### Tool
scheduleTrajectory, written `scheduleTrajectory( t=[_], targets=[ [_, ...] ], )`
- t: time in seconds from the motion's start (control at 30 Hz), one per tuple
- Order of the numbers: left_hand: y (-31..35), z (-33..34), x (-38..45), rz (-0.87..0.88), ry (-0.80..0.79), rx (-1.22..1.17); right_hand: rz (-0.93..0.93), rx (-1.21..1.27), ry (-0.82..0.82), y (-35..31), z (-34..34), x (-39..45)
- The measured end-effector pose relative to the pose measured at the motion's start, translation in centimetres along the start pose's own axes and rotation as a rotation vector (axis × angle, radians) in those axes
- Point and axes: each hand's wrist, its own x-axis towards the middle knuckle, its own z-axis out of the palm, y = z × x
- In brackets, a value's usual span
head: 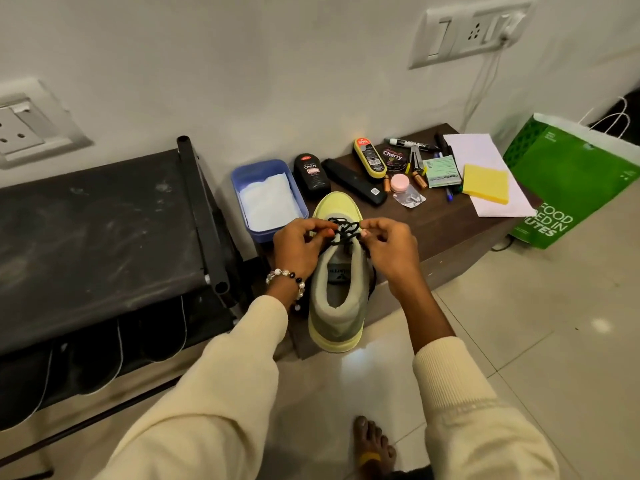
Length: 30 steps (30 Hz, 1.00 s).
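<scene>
laces (pixel 343 229) sit right between the fingers (pixel 317 226); left hand (pixel 300 249) and right hand (pixel 389 249) each pinch a loop, equally near, shoe (pixel 337 306) lying toe-away

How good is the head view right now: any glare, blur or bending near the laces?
Head view: light is even and soft; the laces and shoe read sharp. Head view: a glare patch lies on the floor tile just below the heel. Head view: wide-angle bends the switch plate and rack towards the edges.
</scene>
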Motion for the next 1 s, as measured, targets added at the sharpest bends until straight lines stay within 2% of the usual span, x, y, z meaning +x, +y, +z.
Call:
scheduleTrajectory(
  t=[0.23,0.43,0.57,0.67,0.77,1.0],
  targets=[
    [0.3,0.5,0.4,0.09,0.064,0.177,0.059,0.123,0.0,0.1,1.1,0.9],
    [0.8,0.7,0.4,0.094,0.024,0.374,0.044,0.033,0.01,-0.2,1.4,1.1],
    [0.7,0.0,0.8,0.104,-0.04,0.245,0.055,0.046,0.028,-0.4,0.6,1.3],
    [0.5,-0.7,1.0,0.098,-0.084,0.156,0.043,0.024,-0.045,-0.3,-0.2,1.3],
    [0.3,-0.8,1.0,0.077,-0.074,0.14,-0.012,-0.014,-0.099,-0.1,-0.2,1.2],
    [0.3,-0.4,0.9,0.046,-0.005,0.2,-0.084,-0.133,-0.096,-0.6,0.5,1.0]
  ],
)
